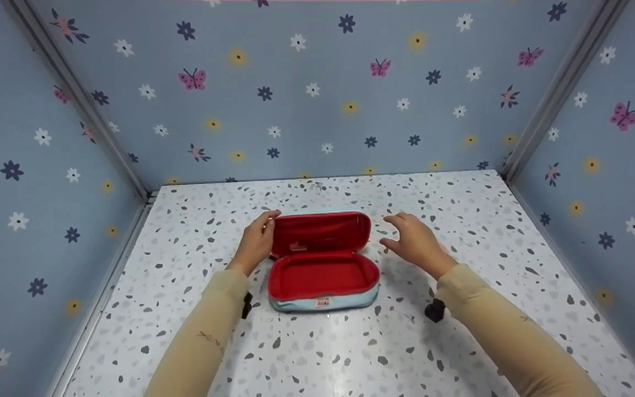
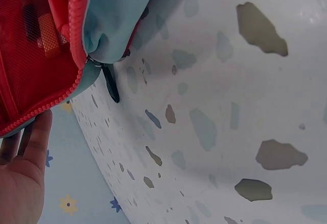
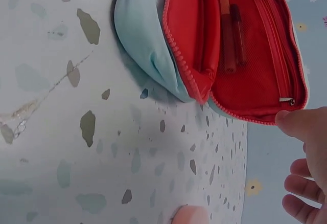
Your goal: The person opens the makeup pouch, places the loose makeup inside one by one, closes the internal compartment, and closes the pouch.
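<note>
An unzipped pencil case [image 1: 323, 302], light blue outside and red inside, lies on the table with its lid [image 1: 317, 234] raised. My left hand [image 1: 257, 242] holds the lid's left edge; in the left wrist view its fingers [image 2: 38, 137] are behind the lid. Just off the lid's right edge, my right hand [image 1: 416, 242] has its thumb and fingers spread. Its thumb overlaps the lid's corner in the right wrist view. Two slim pens [image 3: 227, 35] sit behind mesh inside the lid, near a small zipped pocket [image 3: 276, 45]. A dark zip pull [image 2: 110, 83] hangs at the case's side.
The speckled white table [image 1: 328, 353] meets flowered blue panels [image 1: 317, 110] at the back and both sides. A rounded pink object [image 3: 190, 215] lies on the table by my right wrist, mostly hidden in the head view.
</note>
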`<action>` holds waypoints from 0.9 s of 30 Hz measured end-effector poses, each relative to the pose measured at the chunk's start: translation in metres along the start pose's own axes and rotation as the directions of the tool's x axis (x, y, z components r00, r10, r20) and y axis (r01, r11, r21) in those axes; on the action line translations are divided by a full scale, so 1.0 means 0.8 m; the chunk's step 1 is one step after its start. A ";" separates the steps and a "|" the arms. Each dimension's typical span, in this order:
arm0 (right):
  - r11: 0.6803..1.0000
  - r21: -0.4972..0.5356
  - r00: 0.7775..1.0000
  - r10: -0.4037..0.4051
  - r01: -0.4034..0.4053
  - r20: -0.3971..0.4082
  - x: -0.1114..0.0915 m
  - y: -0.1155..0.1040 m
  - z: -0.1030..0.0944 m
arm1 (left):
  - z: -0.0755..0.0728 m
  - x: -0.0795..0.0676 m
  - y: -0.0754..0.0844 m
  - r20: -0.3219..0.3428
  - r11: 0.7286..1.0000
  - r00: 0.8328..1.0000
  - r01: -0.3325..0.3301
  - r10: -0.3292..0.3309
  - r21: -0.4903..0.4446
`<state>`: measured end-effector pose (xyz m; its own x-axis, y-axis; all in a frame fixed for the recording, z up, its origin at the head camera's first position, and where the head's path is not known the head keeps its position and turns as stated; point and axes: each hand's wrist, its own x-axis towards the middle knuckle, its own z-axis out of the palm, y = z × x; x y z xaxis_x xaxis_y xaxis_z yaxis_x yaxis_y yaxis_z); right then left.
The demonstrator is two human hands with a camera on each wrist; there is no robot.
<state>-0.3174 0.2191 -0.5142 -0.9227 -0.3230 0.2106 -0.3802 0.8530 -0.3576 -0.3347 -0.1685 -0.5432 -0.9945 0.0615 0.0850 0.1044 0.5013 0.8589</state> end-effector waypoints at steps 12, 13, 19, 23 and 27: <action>0.994 0.055 0.995 0.090 -0.092 0.045 -0.013 0.026 -0.002 | -0.001 -0.001 0.001 -0.005 1.000 1.000 -0.021 0.021 0.002; 0.994 0.059 0.994 0.094 -0.097 0.048 -0.014 0.029 -0.002 | 0.000 0.000 0.000 -0.004 1.000 1.000 -0.021 0.021 0.003; 0.989 0.072 0.989 0.124 -0.130 0.082 -0.020 0.048 -0.001 | -0.001 0.003 0.000 0.008 1.000 1.000 -0.015 0.015 -0.001; 0.980 0.097 0.979 0.159 -0.172 0.129 -0.024 0.059 -0.001 | -0.002 0.006 -0.001 0.012 1.000 1.000 -0.007 0.007 -0.002; 0.975 0.115 0.970 0.168 -0.189 0.174 -0.027 0.071 0.000 | -0.002 0.010 -0.002 0.004 1.000 1.000 -0.012 0.012 0.007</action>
<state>-0.3191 0.2742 -0.5390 -0.9703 -0.2416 -0.0145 -0.2033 0.8458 -0.4932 -0.3425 -0.1698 -0.5431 -0.9931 0.0708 0.0937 0.1168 0.5066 0.8542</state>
